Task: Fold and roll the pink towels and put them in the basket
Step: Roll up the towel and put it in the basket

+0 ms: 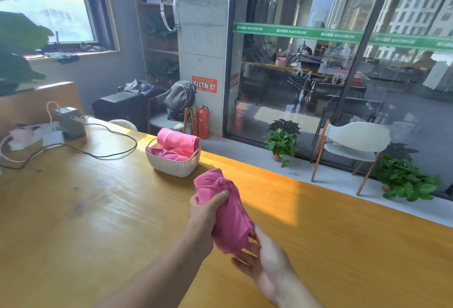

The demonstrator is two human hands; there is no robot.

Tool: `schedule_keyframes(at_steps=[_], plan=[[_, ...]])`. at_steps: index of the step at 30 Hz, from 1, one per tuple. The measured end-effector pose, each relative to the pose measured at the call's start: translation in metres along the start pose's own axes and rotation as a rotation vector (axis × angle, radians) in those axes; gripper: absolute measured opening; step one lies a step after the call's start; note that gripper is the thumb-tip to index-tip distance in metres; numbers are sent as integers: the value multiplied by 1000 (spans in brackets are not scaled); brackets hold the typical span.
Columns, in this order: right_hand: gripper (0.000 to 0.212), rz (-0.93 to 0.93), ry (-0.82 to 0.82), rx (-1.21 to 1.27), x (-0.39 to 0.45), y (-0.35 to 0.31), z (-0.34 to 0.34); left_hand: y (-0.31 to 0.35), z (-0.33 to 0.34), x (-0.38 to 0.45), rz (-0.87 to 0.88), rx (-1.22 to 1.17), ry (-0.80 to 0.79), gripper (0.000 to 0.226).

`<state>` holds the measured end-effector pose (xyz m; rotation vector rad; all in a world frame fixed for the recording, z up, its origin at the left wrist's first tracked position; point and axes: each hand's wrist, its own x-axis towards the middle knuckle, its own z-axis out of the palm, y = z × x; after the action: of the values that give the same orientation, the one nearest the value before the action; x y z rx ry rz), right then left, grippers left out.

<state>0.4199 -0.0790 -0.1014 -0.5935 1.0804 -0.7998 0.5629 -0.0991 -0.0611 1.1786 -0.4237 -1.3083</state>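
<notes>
Closest to me, the person's right hand (pixel 263 258) comes in from the bottom edge, fingers fairly straight and spread, its fingertips touching the lower hanging end of a crumpled pink towel (pixel 224 214). Whether the thumb pinches the cloth I cannot tell, since the fabric drapes over it. Just above, the left hand (pixel 207 214) is clamped round the towel's bunched middle, thumb pressed across the front and the other fingers hidden behind the cloth. The towel is held above the wooden table (pixel 98 209), unfolded, its top puffing out above the left hand's grip.

Further along the table, near its far edge, sits a white woven basket (pixel 172 164). Inside it lies 1 rolled pink towel (pixel 177 139) resting across the rim, and beneath it more loose pink cloth (pixel 166 154); how many pieces that makes is hard to judge.

To the left, a black cable (pixel 110 153) loops across the tabletop toward a small grey device (pixel 69 122) and a white power strip (pixel 31 134), blurred.

Beyond the table stand 2 potted plants (pixel 282 143) on the floor, a pale chair (pixel 353 145) and a glass partition (pixel 343 62) full of reflections.
</notes>
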Motion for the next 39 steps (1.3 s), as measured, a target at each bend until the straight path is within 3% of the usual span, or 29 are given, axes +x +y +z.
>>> schedule_keyframes(at_steps=[2, 5, 7, 9, 13, 15, 17, 24, 33, 39], plan=[[44, -87, -135, -50, -4, 11, 14, 2, -11, -3, 53, 37, 113, 84], [81, -280, -72, -405, -5, 23, 33, 2, -19, -8, 73, 78, 169, 101], [77, -311, -29, -378, -2, 19, 40, 8, -26, -9, 116, 147, 130, 113], [62, -271, -52, -272, 4, 5, 47, 23, -40, -4, 184, 263, 55, 111], [35, -186, -30, -253, 27, -21, 61, 62, -74, 29, 320, 479, 34, 59], [33, -123, -5, -263, 45, -29, 77, 79, -91, 50, 355, 490, 9, 30], [33, -95, 22, -295, 67, -35, 99, 90, -108, 72, 362, 472, -5, 18], [50, -259, 245, -491, 177, -32, 201, 136, -176, 180, 368, 633, 194, 30], [41, -398, 441, -701, 257, -77, 275, 194, -191, 312, 238, 764, 67, 45], [54, -257, 574, -1011, 302, -82, 273, 183, -190, 359, 276, 882, 1, 47]])
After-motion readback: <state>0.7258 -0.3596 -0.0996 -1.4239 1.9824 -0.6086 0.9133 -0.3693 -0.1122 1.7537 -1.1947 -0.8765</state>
